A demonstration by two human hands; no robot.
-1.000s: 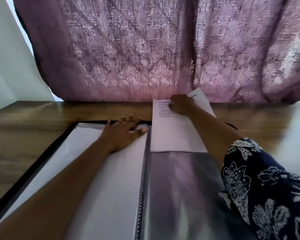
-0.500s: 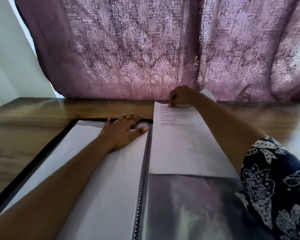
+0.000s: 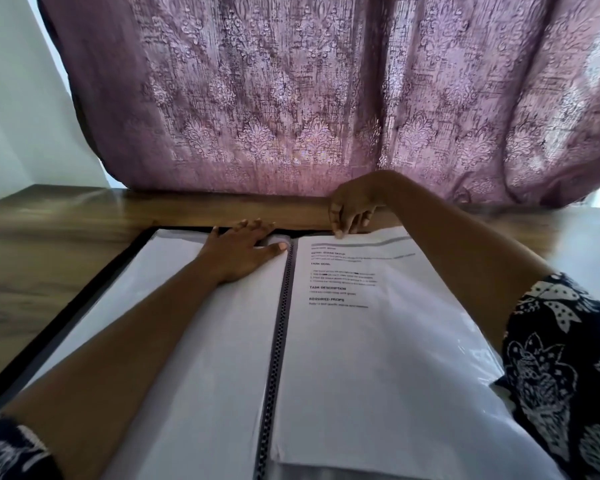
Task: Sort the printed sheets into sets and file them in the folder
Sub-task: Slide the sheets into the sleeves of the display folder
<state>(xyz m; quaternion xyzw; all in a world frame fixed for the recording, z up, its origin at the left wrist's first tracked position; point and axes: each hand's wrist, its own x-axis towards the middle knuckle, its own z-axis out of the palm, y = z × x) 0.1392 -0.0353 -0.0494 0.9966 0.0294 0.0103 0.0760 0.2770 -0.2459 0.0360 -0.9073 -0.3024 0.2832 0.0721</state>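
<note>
A patterned mauve curtain (image 3: pixel 291 98) hangs behind the wooden table (image 3: pixel 49 244).

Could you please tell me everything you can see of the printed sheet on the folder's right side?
The printed sheet is white paper, with black headings and text lines on its upper half, blank below. It lies flat on the open folder, right of the spine. Fingertips of the right hand meet its top edge.

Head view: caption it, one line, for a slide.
Left hand presses the open folder flat; right hand holds the top of a printed sheet.
</note>
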